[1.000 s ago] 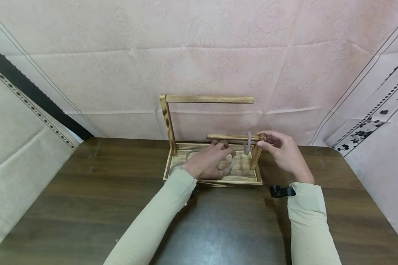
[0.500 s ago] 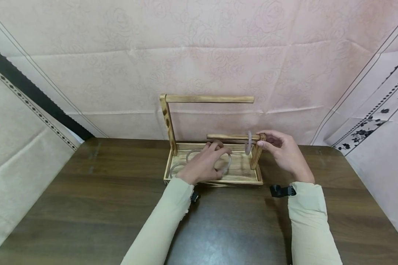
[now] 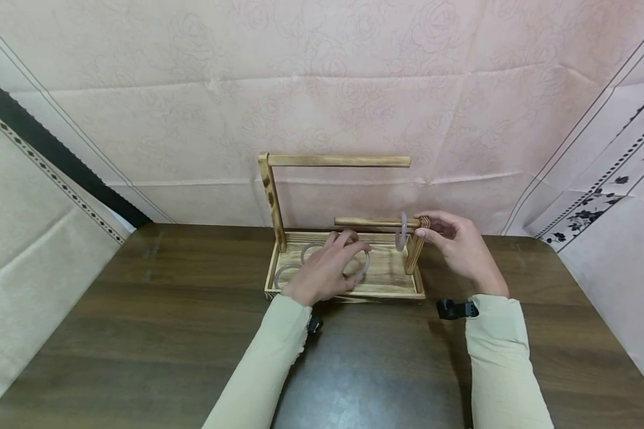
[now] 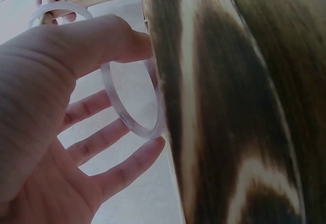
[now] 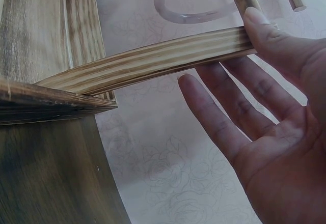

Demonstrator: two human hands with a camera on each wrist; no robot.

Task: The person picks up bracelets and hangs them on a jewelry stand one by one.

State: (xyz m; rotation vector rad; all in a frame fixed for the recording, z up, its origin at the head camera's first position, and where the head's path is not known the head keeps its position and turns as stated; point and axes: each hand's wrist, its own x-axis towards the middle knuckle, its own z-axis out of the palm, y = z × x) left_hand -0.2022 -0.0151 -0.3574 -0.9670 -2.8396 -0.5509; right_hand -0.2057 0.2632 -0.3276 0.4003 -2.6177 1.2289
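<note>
In the head view my left hand (image 3: 330,268) reaches into the wooden tray of a jewelry stand (image 3: 386,295) and holds a pale translucent bangle (image 3: 366,265) between thumb and fingers. The left wrist view shows the thumb across this bangle (image 4: 119,107), fingers behind its far side. My right hand (image 3: 456,241) pinches the top of the stand's short right post (image 3: 415,253). A second bangle (image 3: 402,232) hangs on the lower bar (image 3: 367,221), close to that post. Two more bangles lie at the tray's left, one (image 3: 284,271) near the front, another (image 3: 307,249) partly hidden by my left hand.
The stand's taller left post (image 3: 272,199) carries a higher bar (image 3: 338,161) whose right end is free. Under the stand is a dark wooden table (image 3: 193,316). A pink patterned cloth (image 3: 322,107) hangs right behind it.
My left hand has drawn back slightly to the left, and the bangle at its fingers has shifted left with it. My right hand stays on the post.
</note>
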